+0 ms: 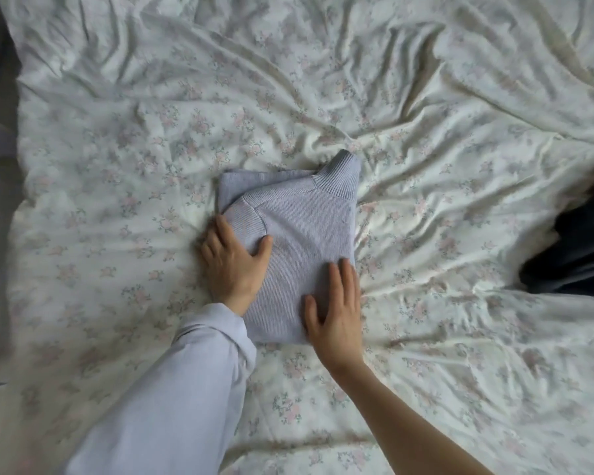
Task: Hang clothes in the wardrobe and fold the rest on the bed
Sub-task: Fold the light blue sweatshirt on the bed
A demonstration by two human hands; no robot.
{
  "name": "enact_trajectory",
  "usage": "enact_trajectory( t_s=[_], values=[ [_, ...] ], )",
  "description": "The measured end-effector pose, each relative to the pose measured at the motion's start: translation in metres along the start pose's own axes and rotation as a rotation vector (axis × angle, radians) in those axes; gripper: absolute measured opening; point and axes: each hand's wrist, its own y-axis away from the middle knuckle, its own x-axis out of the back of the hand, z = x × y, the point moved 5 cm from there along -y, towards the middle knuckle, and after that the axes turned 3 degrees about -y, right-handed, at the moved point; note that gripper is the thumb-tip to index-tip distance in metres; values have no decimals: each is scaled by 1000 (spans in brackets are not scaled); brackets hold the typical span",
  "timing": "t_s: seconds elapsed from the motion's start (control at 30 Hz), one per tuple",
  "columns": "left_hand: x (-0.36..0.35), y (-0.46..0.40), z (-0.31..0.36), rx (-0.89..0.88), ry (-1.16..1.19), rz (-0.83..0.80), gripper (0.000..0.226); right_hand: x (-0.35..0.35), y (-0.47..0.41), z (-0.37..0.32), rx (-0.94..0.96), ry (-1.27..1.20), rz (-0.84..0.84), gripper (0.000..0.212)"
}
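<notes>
Left hand (232, 265), right hand (336, 310) flat on folded sweater (295, 231), floral bedsheet (426, 166)

A folded lilac ribbed-knit sweater (299, 241) lies mid-bed on the rumpled floral-print sheet (426, 166). The left hand (232, 260) rests on the sweater's left edge, the right hand (335, 311) on its near right corner. A dark crumpled garment (576, 248) lies well right of the sweater.
</notes>
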Motion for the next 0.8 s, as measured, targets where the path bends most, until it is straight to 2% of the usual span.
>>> enact_trajectory(
  t_s=[0.1,0.17,0.27,0.33,0.4,0.53,0.67,0.8],
  values=[
    [5,-8,-11,140,267,-93,92,15,-9,7,-289,-315,72,68],
    [7,-17,-25,264,436,-188,86,23,-21,11,-422,-399,45,70],
    [10,-15,-28,402,705,-391,81,32,-32,4,-446,-438,-55,62],
    [12,-7,-21,406,858,-491,78,39,-35,-1,-512,-522,-80,52],
    [23,5,-13,398,955,-533,70,51,-36,-9,-493,-528,-92,47],
    [61,41,-10,406,1018,-458,62,76,-22,-34,-374,-527,-154,45],
    [125,75,-22,396,1025,-268,64,100,-5,-80,-264,-571,-251,39],
    [221,133,-49,377,1069,-72,54,125,34,-159,-188,-683,-393,33]
  ],
)
